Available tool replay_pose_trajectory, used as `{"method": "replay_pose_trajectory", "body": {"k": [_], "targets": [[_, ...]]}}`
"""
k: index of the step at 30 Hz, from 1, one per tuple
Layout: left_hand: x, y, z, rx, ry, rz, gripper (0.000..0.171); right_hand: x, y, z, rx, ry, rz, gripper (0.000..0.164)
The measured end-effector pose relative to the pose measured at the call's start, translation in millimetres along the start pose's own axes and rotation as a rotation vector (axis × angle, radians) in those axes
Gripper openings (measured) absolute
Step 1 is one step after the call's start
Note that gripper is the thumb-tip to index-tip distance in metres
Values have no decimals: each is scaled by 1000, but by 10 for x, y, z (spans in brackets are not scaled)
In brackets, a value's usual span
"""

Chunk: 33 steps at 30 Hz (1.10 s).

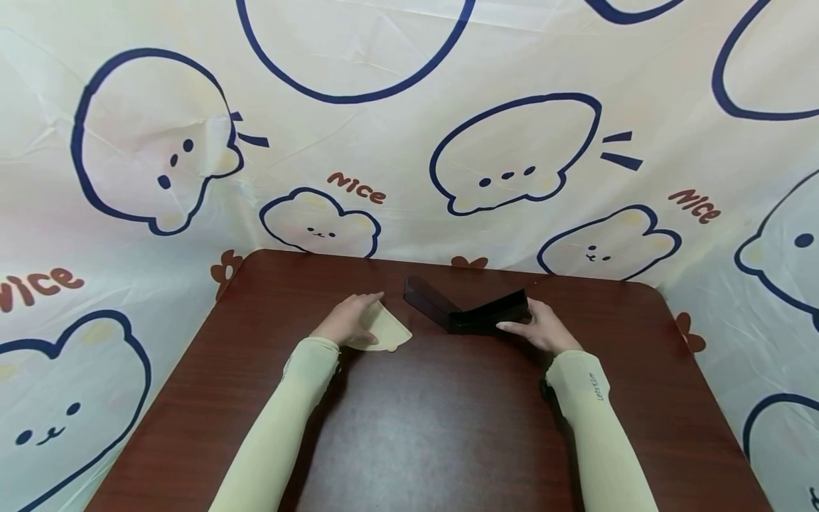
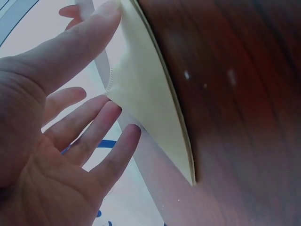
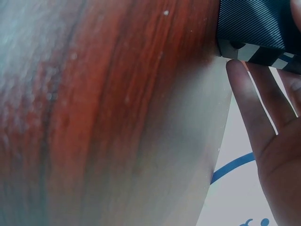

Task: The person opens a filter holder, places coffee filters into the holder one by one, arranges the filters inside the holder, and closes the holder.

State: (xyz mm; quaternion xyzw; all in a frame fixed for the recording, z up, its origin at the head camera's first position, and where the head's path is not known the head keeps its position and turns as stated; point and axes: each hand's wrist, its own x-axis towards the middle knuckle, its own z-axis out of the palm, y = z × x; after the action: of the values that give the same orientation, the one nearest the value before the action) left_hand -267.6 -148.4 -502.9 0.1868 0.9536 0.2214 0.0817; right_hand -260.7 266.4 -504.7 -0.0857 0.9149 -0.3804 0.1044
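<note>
A thin stack of cream coffee filters, fan-shaped with a crimped seam, is at my left hand. In the left wrist view the thumb lies over the paper's face, and fingertips meet its edge. To the right is a black box with its dark see-through lid swung open to the left. My right hand grips the right end of this box, thumb at the near side. In the right wrist view the ribbed box shows above the fingers.
Both hands work over a dark reddish-brown table, toward its far edge. A pale cloth with cartoon drawings hangs behind and along the sides of the table.
</note>
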Motion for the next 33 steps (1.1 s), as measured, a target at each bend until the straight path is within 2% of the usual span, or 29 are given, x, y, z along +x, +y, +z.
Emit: {"method": "replay_pose_trajectory", "body": {"k": [7, 14, 18, 23, 26, 33], "targets": [[-7, 24, 11, -15, 8, 0, 98, -11, -3, 7, 2, 2, -4, 50], [-27, 23, 14, -50, 62, 63, 100, -12, -17, -2, -3, 2, -17, 56], [-37, 19, 16, -56, 66, 49, 101, -6, -10, 4, -11, 4, -20, 54], [-47, 14, 22, -61, 59, 19, 88, 2, -3, 5, -10, 6, -25, 54], [-58, 19, 22, -49, 67, 40, 79, 1, -3, 4, -11, 10, -24, 52], [-64, 16, 17, -32, 88, 82, 71, 1, 11, 13, -13, 15, -9, 49]]}}
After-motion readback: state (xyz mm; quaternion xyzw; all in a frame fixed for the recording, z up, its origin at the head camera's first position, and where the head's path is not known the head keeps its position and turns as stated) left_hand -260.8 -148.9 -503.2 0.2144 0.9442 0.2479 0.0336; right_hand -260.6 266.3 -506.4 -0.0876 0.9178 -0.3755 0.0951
